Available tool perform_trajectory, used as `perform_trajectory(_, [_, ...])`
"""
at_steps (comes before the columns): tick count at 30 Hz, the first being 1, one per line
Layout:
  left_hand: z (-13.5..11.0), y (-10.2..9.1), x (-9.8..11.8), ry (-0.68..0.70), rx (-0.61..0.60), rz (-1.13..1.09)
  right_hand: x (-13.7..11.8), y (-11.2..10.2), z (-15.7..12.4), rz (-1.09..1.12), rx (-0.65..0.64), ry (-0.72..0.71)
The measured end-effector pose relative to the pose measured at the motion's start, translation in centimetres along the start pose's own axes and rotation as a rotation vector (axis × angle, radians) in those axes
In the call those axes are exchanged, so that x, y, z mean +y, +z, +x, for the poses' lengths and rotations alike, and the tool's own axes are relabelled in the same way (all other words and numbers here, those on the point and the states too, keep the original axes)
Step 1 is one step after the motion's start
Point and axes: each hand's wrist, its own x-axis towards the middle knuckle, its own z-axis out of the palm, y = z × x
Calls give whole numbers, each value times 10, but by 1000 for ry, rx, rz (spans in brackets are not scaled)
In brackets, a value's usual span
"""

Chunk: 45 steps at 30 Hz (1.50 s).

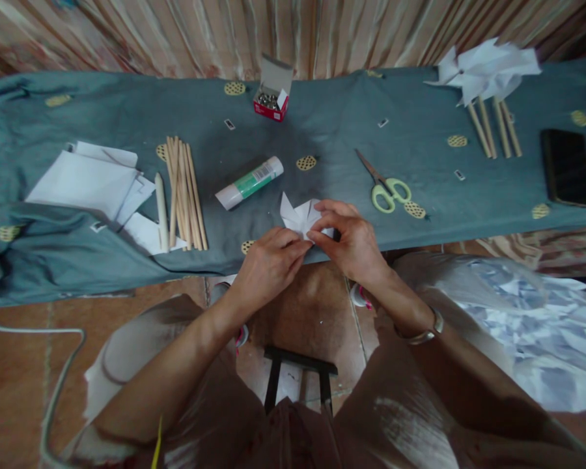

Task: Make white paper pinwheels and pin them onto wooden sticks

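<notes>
A white paper pinwheel (300,217), partly folded with one pointed blade standing up, is held at the near edge of the cloth-covered table. My left hand (275,260) pinches its near left side, fingers closed. My right hand (349,238) grips its right side between thumb and fingers, covering part of the paper. Just beyond my hands lies a glue stick (251,183) with a green label. Green-handled scissors (385,185) rest to the right, their blades pointing away to the left.
An open red box (272,107) of small metal pins stands at the back. Wooden sticks (188,195) and paper sheets (85,182) lie left. Finished pinwheels (488,71) and a black phone (568,167) lie right. A bag of white paper pieces (542,326) sits beside my leg.
</notes>
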Motion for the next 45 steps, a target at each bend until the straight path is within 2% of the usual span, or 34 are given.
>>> perform_trajectory(26, [0,0,2,-18,-8,33,-6,0,-7,-3,1,-74])
perform_trajectory(36, [1,0,2,-7,-10,34,-8,4,-17,-141,-40,-160])
perform_trajectory(45, [2,1,4,-45,-18,-6,-10,13,-19,-286,16,-205])
